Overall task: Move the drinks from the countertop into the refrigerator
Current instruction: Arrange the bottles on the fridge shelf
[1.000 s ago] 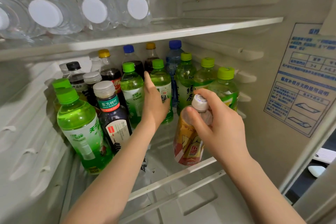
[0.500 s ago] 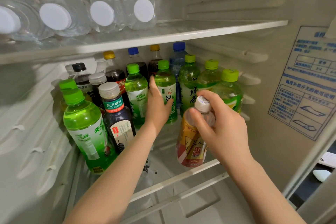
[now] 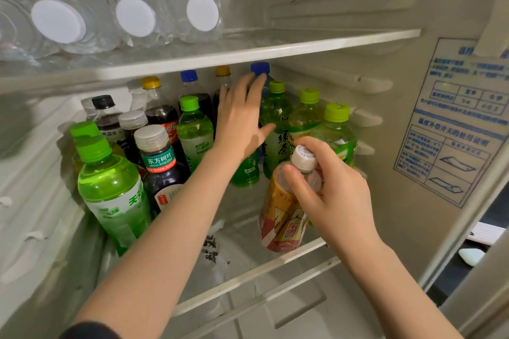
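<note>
orange-label bottle (image 3: 283, 217) gripped at the neck, right hand (image 3: 333, 195) fingers curled round it, held tilted at the front of the middle shelf (image 3: 248, 275), not let go yet | shelf already packed with drinks, counter out of view so what's left can't be told | left hand (image 3: 242, 124) spread flat, fingers straight against the green-cap bottles (image 3: 278, 118) crowding the free spot

Upright drink bottles (image 3: 194, 132) crowd the lower shelf (image 3: 248, 276), while clear water bottles (image 3: 135, 16) lie on the upper shelf (image 3: 303, 44).
</note>
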